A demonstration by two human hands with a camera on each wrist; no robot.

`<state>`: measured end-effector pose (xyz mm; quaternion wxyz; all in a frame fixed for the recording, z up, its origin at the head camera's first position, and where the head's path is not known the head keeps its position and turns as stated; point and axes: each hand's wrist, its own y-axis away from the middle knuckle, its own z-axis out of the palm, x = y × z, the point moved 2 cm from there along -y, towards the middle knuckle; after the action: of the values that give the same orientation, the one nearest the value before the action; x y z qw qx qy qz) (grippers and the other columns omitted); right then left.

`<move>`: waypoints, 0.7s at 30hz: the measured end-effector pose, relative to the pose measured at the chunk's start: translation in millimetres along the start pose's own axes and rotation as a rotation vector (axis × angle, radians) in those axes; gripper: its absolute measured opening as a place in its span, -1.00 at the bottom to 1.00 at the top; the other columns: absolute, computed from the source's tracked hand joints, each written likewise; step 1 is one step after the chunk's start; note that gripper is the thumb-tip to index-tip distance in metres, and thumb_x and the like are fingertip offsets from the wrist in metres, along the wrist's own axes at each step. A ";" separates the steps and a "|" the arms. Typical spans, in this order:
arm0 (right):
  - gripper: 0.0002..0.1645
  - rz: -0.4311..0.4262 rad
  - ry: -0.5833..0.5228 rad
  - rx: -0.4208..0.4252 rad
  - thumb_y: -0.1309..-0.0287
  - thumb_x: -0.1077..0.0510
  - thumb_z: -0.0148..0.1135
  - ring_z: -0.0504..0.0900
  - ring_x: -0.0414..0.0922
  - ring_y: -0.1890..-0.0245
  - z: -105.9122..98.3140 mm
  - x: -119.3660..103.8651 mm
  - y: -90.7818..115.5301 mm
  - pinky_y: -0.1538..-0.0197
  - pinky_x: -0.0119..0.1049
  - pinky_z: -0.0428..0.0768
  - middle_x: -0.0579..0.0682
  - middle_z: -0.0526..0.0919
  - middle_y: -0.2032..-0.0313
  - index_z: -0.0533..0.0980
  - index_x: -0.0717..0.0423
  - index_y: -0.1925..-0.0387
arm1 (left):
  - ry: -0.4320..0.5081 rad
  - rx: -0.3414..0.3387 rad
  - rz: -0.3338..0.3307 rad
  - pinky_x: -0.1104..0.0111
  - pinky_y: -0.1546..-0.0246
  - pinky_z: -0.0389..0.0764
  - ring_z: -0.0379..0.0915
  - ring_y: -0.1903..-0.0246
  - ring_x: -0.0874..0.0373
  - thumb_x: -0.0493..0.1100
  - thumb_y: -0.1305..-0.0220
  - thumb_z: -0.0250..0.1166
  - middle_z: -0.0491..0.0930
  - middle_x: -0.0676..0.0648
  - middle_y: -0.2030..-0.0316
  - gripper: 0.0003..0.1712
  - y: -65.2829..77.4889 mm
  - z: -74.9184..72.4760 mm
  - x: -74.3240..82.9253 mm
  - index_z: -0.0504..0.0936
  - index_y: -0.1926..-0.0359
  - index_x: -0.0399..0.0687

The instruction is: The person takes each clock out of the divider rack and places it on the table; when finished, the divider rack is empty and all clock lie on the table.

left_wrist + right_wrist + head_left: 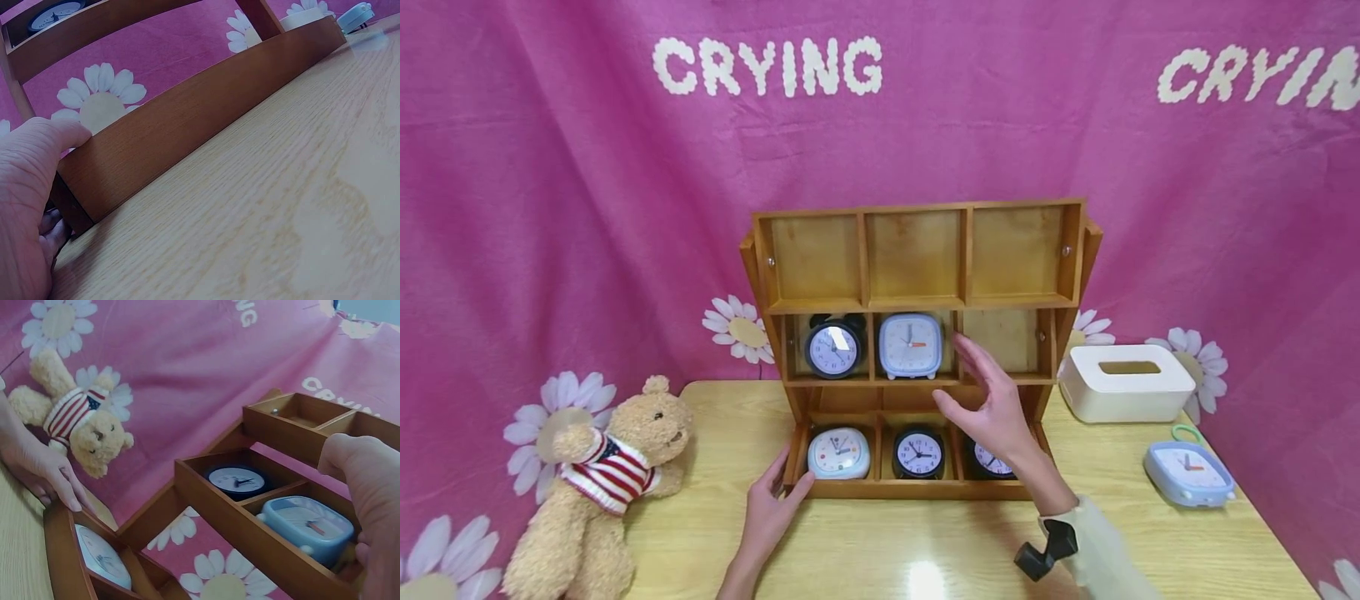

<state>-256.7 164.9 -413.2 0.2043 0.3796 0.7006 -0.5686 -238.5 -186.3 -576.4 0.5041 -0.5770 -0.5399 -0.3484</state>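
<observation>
A three-tier wooden shelf [917, 492] stands on the table with round and square alarm clocks in its compartments. My left hand [770, 508] grips the shelf's lower left corner, thumb over the front edge and fingers around the side, as the left wrist view shows. My right hand [996, 412] is in front of the middle tier, thumb and fingers spread apart with nothing held. Its fingertips are just right of a blue square alarm clock [910, 345] in the middle compartment. Left of that is a black alarm clock [833, 348]. In the bottom tier, my right hand and wrist partly cover the rightmost black clock [988, 460].
Bottom-tier neighbours are a pale blue clock [838, 454] and a black clock [918, 454]. Another blue clock [1189, 475] lies on the table at right, before a white tissue box [1126, 383]. A teddy bear [610, 483] leans at left. A pink curtain [962, 125] hangs behind.
</observation>
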 end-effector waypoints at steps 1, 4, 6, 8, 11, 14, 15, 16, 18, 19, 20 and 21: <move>-0.04 0.007 0.000 -0.001 -0.11 0.32 0.53 0.43 0.21 -0.42 3.2 -0.1 -2.0 -0.46 -0.16 0.40 0.25 0.42 -0.45 0.31 0.26 -0.51 | -0.001 -0.001 -0.001 0.05 -0.37 0.40 0.39 -0.38 -0.20 -0.15 -0.36 0.46 0.39 -0.31 -0.44 -0.19 -0.3 0.0 0.0 0.35 -0.51 -0.31; 0.02 0.033 -0.004 -0.011 -0.12 0.29 0.54 0.36 0.16 -0.48 13.0 -0.6 -7.0 -0.48 -0.09 0.35 0.21 0.34 -0.51 0.24 0.26 -0.55 | -0.011 0.006 -0.004 0.04 -0.37 0.40 0.39 -0.38 -0.20 -0.14 -0.36 0.46 0.39 -0.29 -0.44 -0.19 -0.4 -0.9 0.1 0.36 -0.51 -0.29; 0.08 0.054 -0.013 -0.024 -0.13 0.27 0.54 0.32 0.14 -0.51 19.6 -1.7 -10.0 -0.50 -0.09 0.31 0.20 0.27 -0.55 0.17 0.26 -0.58 | -0.004 0.012 -0.005 0.05 -0.36 0.41 0.42 -0.36 -0.19 -0.16 -0.35 0.47 0.41 -0.29 -0.43 -0.20 0.1 -1.8 0.1 0.37 -0.50 -0.29; 0.13 0.082 -0.015 -0.034 -0.12 0.27 0.54 0.29 0.12 -0.52 25.7 -2.3 -13.0 -0.51 -0.10 0.30 0.21 0.21 -0.57 0.11 0.27 -0.60 | -0.003 0.014 -0.003 0.07 -0.35 0.42 0.43 -0.35 -0.18 -0.17 -0.34 0.47 0.42 -0.29 -0.42 -0.20 0.4 -2.2 0.0 0.37 -0.50 -0.29; 0.21 0.133 0.021 -0.024 -0.09 0.24 0.55 0.28 0.13 -0.52 33.2 -3.2 -17.7 -0.49 -0.03 0.35 0.25 0.19 -0.57 0.03 0.28 -0.62 | 0.009 0.003 -0.004 0.09 -0.36 0.41 0.41 -0.36 -0.16 -0.17 -0.35 0.46 0.40 -0.30 -0.43 -0.19 0.0 -1.8 0.2 0.36 -0.50 -0.31; 0.28 0.166 0.118 -0.012 -0.06 0.15 0.57 0.29 0.15 -0.50 39.2 -3.6 -22.3 -0.49 0.10 0.36 0.27 0.22 -0.54 -0.02 0.26 -0.64 | 0.015 -0.009 -0.009 0.09 -0.37 0.40 0.39 -0.37 -0.16 -0.17 -0.36 0.46 0.39 -0.31 -0.44 -0.19 -0.2 -1.0 0.6 0.34 -0.51 -0.32; 0.29 0.166 0.142 -0.010 -0.05 0.13 0.57 0.29 0.18 -0.49 41.1 -3.6 -23.9 -0.49 0.14 0.35 0.29 0.23 -0.53 -0.03 0.27 -0.64 | 0.016 -0.009 -0.013 0.09 -0.38 0.40 0.39 -0.37 -0.15 -0.16 -0.36 0.46 0.40 -0.31 -0.44 -0.19 -0.2 -0.9 0.7 0.34 -0.51 -0.31; 0.30 0.160 0.171 -0.008 -0.05 0.11 0.57 0.30 0.20 -0.47 42.8 -3.3 -25.6 -0.48 0.18 0.35 0.31 0.24 -0.51 -0.03 0.27 -0.63 | 0.017 -0.010 -0.013 0.09 -0.38 0.40 0.39 -0.37 -0.15 -0.17 -0.36 0.46 0.40 -0.31 -0.43 -0.19 -0.2 -0.8 0.8 0.34 -0.51 -0.31; 0.30 0.138 0.211 -0.004 -0.03 0.10 0.57 0.29 0.23 -0.45 45.9 -2.4 -28.3 -0.48 0.21 0.33 0.33 0.25 -0.49 -0.01 0.29 -0.62 | 0.019 -0.010 -0.014 0.09 -0.37 0.40 0.40 -0.37 -0.15 -0.17 -0.36 0.46 0.40 -0.31 -0.43 -0.19 -0.1 -0.6 0.9 0.34 -0.51 -0.31; 0.29 0.128 0.220 -0.001 -0.02 0.11 0.58 0.30 0.24 -0.44 47.2 -1.6 -29.3 -0.47 0.22 0.34 0.35 0.25 -0.48 0.00 0.29 -0.61 | 0.020 -0.010 -0.013 0.10 -0.37 0.40 0.40 -0.37 -0.15 -0.17 -0.36 0.45 0.40 -0.31 -0.43 -0.19 0.0 -0.6 1.0 0.34 -0.51 -0.31; 0.29 0.115 0.225 0.004 -0.01 0.13 0.58 0.30 0.25 -0.44 48.3 -1.0 -30.2 -0.46 0.22 0.35 0.36 0.24 -0.48 0.01 0.30 -0.61 | 0.021 -0.010 -0.012 0.11 -0.37 0.41 0.40 -0.37 -0.16 -0.17 -0.36 0.45 0.40 -0.31 -0.43 -0.19 0.0 -0.6 1.1 0.34 -0.51 -0.31; 0.27 0.105 0.233 0.009 0.00 0.14 0.58 0.29 0.25 -0.44 49.3 0.1 -30.8 -0.45 0.23 0.35 0.37 0.24 -0.48 0.03 0.31 -0.59 | 0.021 -0.011 -0.011 0.12 -0.37 0.41 0.40 -0.37 -0.16 -0.17 -0.36 0.45 0.40 -0.31 -0.43 -0.19 0.0 -0.6 1.1 0.34 -0.51 -0.31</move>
<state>-287.4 116.0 -406.8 0.1490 0.4802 0.6962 -0.5124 -238.2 -186.6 -575.3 0.5047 -0.5731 -0.5357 -0.3603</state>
